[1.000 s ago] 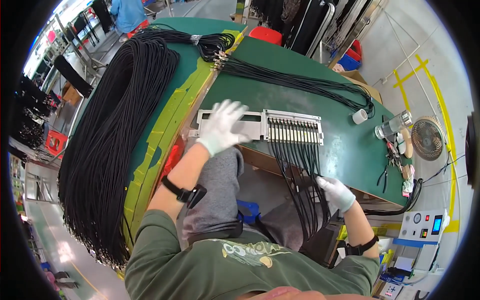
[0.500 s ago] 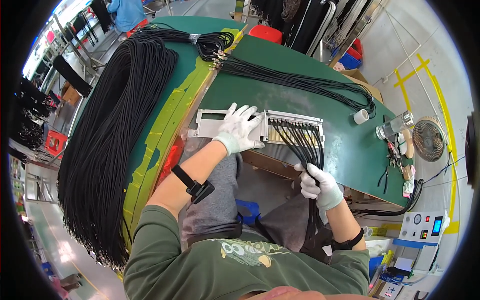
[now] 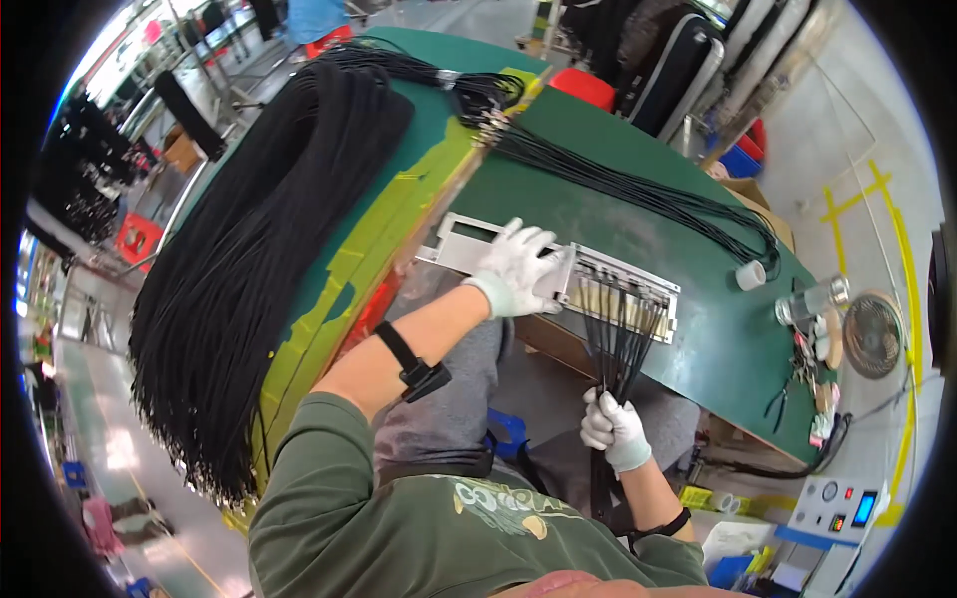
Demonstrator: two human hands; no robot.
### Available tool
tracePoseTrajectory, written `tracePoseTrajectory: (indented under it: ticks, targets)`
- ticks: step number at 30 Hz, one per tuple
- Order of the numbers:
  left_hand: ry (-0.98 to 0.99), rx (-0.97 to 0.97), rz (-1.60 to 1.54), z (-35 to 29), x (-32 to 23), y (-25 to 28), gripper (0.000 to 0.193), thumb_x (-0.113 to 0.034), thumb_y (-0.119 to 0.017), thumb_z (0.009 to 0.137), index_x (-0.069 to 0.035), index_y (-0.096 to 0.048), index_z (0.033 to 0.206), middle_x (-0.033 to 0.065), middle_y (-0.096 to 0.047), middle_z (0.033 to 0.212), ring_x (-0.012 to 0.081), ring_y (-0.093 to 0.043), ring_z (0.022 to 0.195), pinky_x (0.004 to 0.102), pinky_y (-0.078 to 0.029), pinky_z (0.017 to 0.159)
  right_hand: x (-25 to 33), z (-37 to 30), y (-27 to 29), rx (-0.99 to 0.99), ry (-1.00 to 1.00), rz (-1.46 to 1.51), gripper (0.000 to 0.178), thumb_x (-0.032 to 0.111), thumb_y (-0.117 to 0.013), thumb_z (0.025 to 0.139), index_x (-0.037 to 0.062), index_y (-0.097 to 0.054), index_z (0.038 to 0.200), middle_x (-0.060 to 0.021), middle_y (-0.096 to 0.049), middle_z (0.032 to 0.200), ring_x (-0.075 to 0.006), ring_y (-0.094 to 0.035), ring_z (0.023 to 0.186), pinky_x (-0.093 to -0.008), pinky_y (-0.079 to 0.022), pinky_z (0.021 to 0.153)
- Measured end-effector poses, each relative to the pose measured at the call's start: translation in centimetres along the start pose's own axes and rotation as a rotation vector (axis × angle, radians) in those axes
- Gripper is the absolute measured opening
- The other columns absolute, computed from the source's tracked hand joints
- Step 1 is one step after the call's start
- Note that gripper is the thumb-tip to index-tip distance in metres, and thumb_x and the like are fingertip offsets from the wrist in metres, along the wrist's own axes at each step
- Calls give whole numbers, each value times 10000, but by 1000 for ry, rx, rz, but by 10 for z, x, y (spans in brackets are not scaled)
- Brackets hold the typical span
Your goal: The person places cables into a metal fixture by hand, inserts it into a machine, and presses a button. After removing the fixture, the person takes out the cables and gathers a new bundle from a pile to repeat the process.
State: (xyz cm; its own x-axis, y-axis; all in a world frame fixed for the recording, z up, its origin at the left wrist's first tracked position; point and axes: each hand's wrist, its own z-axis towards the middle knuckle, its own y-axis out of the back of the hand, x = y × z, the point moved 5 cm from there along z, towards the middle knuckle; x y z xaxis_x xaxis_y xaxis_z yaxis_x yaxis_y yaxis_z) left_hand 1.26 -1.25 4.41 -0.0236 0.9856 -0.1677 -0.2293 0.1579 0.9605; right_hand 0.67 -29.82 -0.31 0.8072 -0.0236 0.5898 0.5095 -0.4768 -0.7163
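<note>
A long silver metal fixture (image 3: 456, 247) lies slantwise along the table's near edge. My left hand (image 3: 518, 271), in a white glove, rests on the middle of it with fingers spread, holding nothing. Right of that hand, the fixture's slotted part (image 3: 670, 321) carries a row of pale yellowish pieces. Several black cables (image 3: 620, 344) run from this row toward me and gather into one bundle. My right hand (image 3: 613, 431), gloved too, is closed around the bundle below the table edge. The cables' lower ends are hidden near my lap.
A thick pile of black cables (image 3: 269, 249) covers the table's left side, beside yellow tape (image 3: 374, 254). Another cable bundle (image 3: 638, 191) lies along the far side. At right are a white roll (image 3: 750, 276), a clear jar (image 3: 812, 301), pliers (image 3: 780, 399) and a small fan (image 3: 871, 335).
My right hand has drawn back toward my body with the cable bundle, and the cables look straighter. My left hand stays on the fixture. The whole view has shifted and tilted.
</note>
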Motion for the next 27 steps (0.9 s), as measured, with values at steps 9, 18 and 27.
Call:
tracePoseTrajectory:
  ticks: [9,18,27]
  targets:
    - [-178,-27,-275,-7,-29,25,892,-386,-890,599,-45,-558,1353,224,-484,1427,403,-418,1369,481,-266,1206,0,-78,-19,26,43,-206,315,289,-638,1003,2,-621,1132,2,-472,624,-97,-403,494,-265,-319,464]
    - [47,728,-2339,-46,-204,28,644,-247,-613,998,21,-354,1523,71,-657,1061,171,-611,1099,389,-436,1080,9,-90,-38,-44,-81,-506,292,296,-663,989,11,-639,1050,-19,-668,802,-140,-619,643,-285,-506,605]
    - [423,-178,-2513,30,-64,79,375,-421,-533,1043,-79,-591,900,-59,-319,567,133,-369,524,376,-476,675,91,-166,14,-1100,246,-1730,274,217,-755,754,104,-630,970,-131,-676,887,-366,-677,857,-455,-546,755]
